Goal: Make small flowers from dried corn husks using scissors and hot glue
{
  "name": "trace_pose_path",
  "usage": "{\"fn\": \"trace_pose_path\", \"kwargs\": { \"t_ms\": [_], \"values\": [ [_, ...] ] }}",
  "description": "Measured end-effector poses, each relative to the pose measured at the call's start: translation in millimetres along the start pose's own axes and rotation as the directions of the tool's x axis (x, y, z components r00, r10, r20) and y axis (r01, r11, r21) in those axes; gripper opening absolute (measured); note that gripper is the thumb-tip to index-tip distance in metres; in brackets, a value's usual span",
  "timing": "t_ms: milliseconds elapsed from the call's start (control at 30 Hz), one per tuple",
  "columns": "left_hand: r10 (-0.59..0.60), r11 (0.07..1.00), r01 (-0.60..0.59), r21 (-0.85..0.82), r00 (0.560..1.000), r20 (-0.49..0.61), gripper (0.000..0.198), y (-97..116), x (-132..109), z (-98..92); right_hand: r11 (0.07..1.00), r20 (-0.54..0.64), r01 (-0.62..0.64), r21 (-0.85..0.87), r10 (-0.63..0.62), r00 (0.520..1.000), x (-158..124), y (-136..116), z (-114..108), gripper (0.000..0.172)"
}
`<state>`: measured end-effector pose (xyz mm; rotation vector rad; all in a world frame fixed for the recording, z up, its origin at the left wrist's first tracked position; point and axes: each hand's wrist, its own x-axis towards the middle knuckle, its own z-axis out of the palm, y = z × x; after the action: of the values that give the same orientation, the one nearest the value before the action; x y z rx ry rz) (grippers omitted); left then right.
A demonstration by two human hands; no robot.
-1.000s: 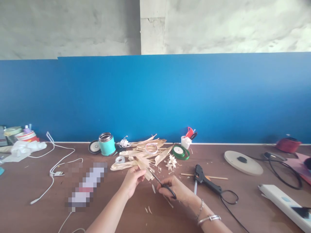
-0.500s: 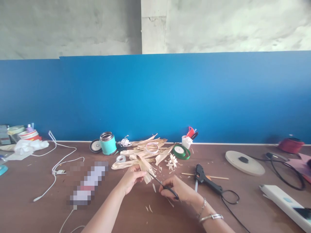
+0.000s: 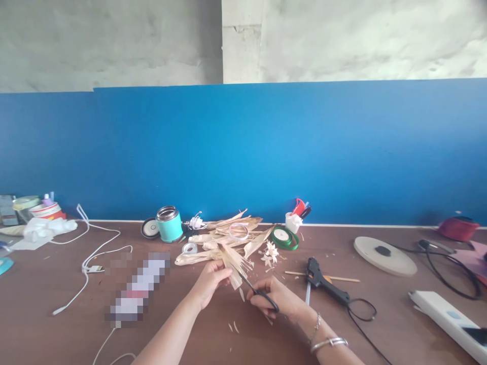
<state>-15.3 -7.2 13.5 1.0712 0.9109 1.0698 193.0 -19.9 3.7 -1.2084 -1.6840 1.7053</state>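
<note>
Between thumb and fingers, my left hand [image 3: 210,282] pinches a pale dried corn husk [image 3: 233,263] whose right edge is cut into strips. My right hand [image 3: 272,299] is closed around the black handles of a pair of scissors [image 3: 262,294]. Their blades reach the husk's lower part, close to my left thumb. Behind my hands lies a pile of dried husks [image 3: 213,238], with small cut husk flowers [image 3: 271,251] to its right. Thin husk scraps [image 3: 236,327] are scattered below my hands.
A black glue gun [image 3: 327,284] rests across a wooden stick at right, near a round cream disc [image 3: 385,256] and a white power strip [image 3: 449,319]. Green ribbon [image 3: 291,242], a white cup [image 3: 292,223] and a teal jar [image 3: 169,227] stand behind. White cables [image 3: 85,253] lie left.
My left hand and the husk have shifted slightly right. The husk is turned a little and its cut strips are more spread beside the scissor blades.
</note>
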Motion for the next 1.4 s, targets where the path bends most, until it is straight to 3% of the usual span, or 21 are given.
{"fn": "trace_pose_path", "kwargs": {
  "t_ms": [367, 600, 1400],
  "values": [
    [0.013, 1.000, -0.012, 0.016, 0.998, -0.065, 0.018, -3, 1, 4.7, 0.997, 0.000, -0.007, 0.074, 0.007, 1.000, 3, 0, 5, 0.028],
    [0.026, 1.000, -0.026, 0.003, 0.998, -0.058, 0.018, -5, 0, 7.0, 0.998, -0.050, -0.039, 0.043, 0.041, 0.998, -1, -8, 8, 0.027],
    [-0.007, 1.000, 0.007, 0.016, 0.999, -0.037, 0.015, 1, -2, 7.0, 0.999, -0.013, 0.037, 0.028, -0.036, 0.999, -3, -8, 4, 0.017]
  ]
}}
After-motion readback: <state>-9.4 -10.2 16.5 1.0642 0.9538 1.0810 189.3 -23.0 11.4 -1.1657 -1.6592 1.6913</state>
